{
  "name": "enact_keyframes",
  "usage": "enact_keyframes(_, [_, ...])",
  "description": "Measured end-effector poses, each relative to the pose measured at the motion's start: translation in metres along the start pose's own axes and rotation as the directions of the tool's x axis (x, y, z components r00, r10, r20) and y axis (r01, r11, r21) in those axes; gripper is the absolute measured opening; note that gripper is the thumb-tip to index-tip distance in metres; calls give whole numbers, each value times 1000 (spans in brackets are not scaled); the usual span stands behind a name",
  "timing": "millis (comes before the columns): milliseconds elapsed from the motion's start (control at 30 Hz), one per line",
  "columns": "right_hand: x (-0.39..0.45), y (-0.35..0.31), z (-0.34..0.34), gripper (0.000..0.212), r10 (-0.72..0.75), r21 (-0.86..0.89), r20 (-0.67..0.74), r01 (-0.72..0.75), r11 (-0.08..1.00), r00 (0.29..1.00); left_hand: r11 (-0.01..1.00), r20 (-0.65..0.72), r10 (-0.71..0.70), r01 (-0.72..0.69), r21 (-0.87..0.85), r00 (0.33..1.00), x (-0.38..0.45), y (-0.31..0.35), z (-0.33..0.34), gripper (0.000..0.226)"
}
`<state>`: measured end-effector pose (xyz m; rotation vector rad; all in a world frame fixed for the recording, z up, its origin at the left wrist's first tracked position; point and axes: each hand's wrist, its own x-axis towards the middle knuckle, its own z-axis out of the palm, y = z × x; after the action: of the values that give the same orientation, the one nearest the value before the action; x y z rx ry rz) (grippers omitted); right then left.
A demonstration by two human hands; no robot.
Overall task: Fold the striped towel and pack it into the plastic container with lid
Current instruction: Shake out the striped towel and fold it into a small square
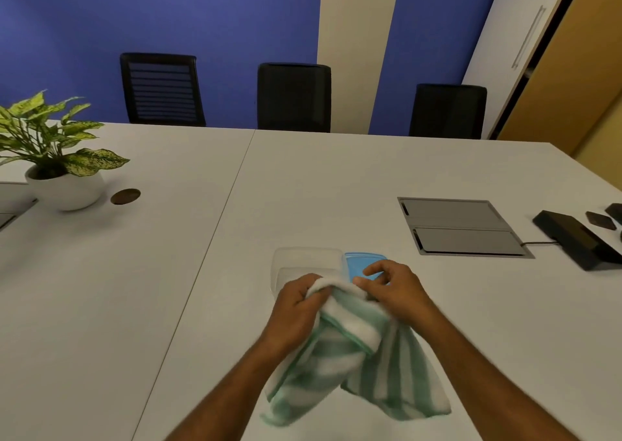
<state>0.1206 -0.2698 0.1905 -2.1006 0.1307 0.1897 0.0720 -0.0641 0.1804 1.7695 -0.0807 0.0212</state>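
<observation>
1. your hands cover the near rim of the clear container (pixel 304 262), so you cannot tell how much of its floor is bare.
2. your right hand (pixel 392 290) hides the near half of the blue lid (pixel 360 265).
3. your left hand (pixel 296 306) closes over the top edge of the striped towel (pixel 346 366); the fingertips there are buried in cloth.
4. the towel's lower corners are smeared with motion blur, so its folds cannot be counted.
5. both forearms run off the bottom edge.
6. the potted plant (pixel 57 151) is cut by the left edge, as is a flat grey thing beside it.
7. small dark items (pixel 600 220) at the right edge are too cropped to name.
</observation>
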Motion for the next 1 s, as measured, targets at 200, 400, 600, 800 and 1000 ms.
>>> enact_keyframes(200, [-49, 20, 29, 29, -431, 162, -319, 496, 853, 844, 933, 25, -291, 289, -215, 956, 9, 24, -1, 31])
enact_keyframes(400, [-72, 10, 47, 28, -525, 115, -170, 546, 830, 834, 855, 103, -450, 461, -237, 887, 14, 36, -5, 34])
enact_keyframes(600, [-75, -8, 47, 26, -346, 350, -113, 363, 863, 931, 896, 94, -430, 437, -76, 898, 17, 44, -20, 52])
enact_keyframes(800, [-73, -16, 52, 31, -377, 229, -150, 403, 886, 914, 900, 115, -430, 414, 136, 896, 14, 46, -23, 78])
enact_keyframes(1000, [-61, -38, 37, 40, -173, 457, -66, 184, 870, 983, 894, 175, -219, 125, 431, 960, 3, 47, -33, 86])
